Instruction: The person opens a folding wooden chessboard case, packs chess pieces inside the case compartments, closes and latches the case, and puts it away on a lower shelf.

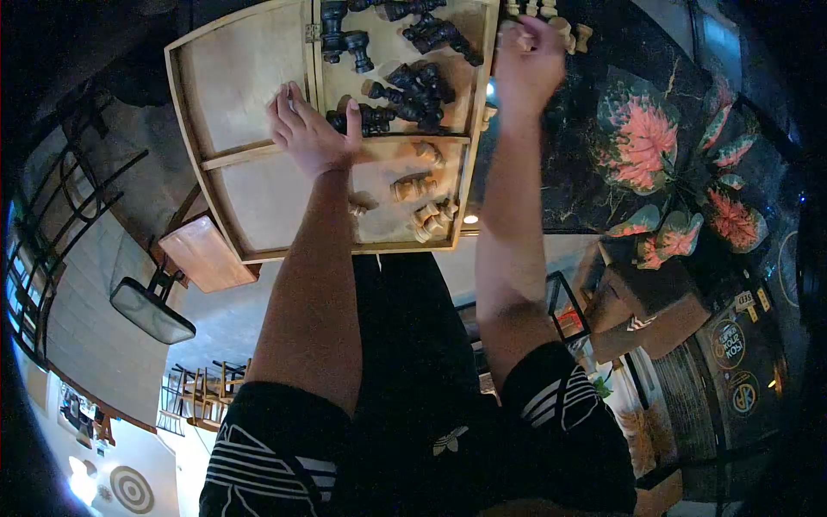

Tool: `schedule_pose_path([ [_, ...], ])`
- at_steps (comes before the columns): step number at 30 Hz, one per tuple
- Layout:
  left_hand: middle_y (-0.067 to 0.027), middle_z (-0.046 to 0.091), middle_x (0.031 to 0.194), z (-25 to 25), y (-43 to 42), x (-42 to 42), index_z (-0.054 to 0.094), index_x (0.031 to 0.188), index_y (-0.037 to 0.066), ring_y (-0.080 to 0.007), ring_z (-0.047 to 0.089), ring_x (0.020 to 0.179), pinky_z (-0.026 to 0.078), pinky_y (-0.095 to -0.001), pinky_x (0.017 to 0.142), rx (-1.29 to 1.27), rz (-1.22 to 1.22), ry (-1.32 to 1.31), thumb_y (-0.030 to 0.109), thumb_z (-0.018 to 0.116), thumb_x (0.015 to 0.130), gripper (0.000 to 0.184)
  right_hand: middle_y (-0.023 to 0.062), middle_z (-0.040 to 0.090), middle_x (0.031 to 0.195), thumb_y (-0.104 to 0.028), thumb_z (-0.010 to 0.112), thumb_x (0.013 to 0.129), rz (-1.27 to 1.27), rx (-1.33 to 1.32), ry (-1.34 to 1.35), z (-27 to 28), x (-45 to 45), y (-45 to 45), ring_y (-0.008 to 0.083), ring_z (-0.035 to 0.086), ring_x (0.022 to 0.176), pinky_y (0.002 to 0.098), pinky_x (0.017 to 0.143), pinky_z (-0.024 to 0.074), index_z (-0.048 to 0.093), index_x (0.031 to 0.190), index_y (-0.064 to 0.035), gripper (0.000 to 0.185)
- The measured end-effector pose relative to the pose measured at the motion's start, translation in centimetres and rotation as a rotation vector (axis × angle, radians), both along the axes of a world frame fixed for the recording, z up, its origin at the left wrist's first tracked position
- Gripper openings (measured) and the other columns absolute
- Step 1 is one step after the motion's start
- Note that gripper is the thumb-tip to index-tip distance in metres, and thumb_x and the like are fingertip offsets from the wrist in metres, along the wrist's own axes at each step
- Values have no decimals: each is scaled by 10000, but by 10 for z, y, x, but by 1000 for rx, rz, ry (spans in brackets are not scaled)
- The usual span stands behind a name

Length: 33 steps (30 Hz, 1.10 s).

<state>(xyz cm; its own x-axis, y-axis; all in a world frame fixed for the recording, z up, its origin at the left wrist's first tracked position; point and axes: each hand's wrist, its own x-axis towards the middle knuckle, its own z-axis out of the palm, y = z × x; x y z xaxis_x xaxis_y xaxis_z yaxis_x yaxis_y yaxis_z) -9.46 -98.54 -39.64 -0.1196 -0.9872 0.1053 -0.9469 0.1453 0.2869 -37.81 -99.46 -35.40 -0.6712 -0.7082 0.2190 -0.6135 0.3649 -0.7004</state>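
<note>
Dark tabletop (564, 185) flanks one chess box (263, 202): left hand's (314, 134) fingers spread, right hand's (527, 71) (blurred) I can't tell.

Our left hand (312, 129) spread over an open wooden box (233, 99), our right hand (531, 69) blurred at pale chess pieces (584, 37), dark pieces (422, 95) inside the box, pink-and-green leaves (644, 133) alongside.

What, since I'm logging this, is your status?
Left hand over open box. Right hand at pale chess pieces beside it, grip unclear. Dark pieces inside. Leafy plant clear of hands.
</note>
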Motion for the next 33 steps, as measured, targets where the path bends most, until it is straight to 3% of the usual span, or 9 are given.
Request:
schedule_pose_path([
  [5,-211,413,1477,-3,0,1,426,1453,-36,-418,327,1418,296,-591,1104,-16,-3,-26,598,627,847,899,186,681,1086,-269,798,825,-89,121,438,-39,-108,10,366,670,980,466,891,533,685,1194,-47,446],
  [12,-209,410,1481,-1,0,0,427,1454,-29,-415,320,1427,295,-594,1102,7,9,-10,584,638,844,891,190,709,1062,-268,797,834,136,228,398,-56,-132,16,367,690,990,457,875,544,683,1199,-38,446],
  [14,-185,400,1492,2,0,-1,400,1467,-20,-381,327,1425,278,-582,1132,16,7,-39,625,621,872,906,166,727,1025,-240,796,848,93,135,24,-48,-116,25,327,707,933,408,848,550,682,1206,-41,426],
  [17,-190,393,1504,1,1,0,399,1472,-25,-389,318,1430,277,-589,1132,17,6,-39,634,610,874,914,145,728,996,-209,792,868,-62,183,214,-46,-98,37,287,705,882,363,817,545,689,1179,-49,364],
  [21,-199,396,1500,1,1,0,398,1476,-29,-399,319,1429,274,-596,1131,33,11,-29,633,611,877,918,107,726,977,-207,792,885,-112,-3,91,-30,-65,64,215,687,859,351,804,542,696,1092,-19,295],
  [23,-207,400,1497,2,-1,0,397,1481,-28,-407,327,1423,272,-601,1131,27,9,-3,631,619,872,924,175,673,1147,-241,759,919,-176,105,-167,-30,-45,99,206,662,1022,349,853,549,589,1262,-4,451],
  [27,-210,405,1494,1,-1,0,408,1474,-23,-412,335,1419,276,-604,1129,-1,0,-6,635,620,873,917,129,730,899,-177,765,891,-77,307,-390,14,32,151,191,688,774,351,754,565,554,1267,-4,465],
  [29,-214,411,1490,3,-1,-1,416,1469,-18,-420,335,1417,279,-610,1124,15,7,-8,642,613,879,907,156,717,959,-165,747,896,-102,318,-618,41,71,160,216,700,807,377,747,573,554,1270,-12,448],
  [33,-220,414,1485,3,-2,-2,422,1463,-17,-430,339,1412,286,-613,1123,-8,6,-22,628,623,880,893,175,694,991,-146,729,899,94,475,-419,29,97,174,279,705,848,404,722,581,545,1286,-27,445],
])
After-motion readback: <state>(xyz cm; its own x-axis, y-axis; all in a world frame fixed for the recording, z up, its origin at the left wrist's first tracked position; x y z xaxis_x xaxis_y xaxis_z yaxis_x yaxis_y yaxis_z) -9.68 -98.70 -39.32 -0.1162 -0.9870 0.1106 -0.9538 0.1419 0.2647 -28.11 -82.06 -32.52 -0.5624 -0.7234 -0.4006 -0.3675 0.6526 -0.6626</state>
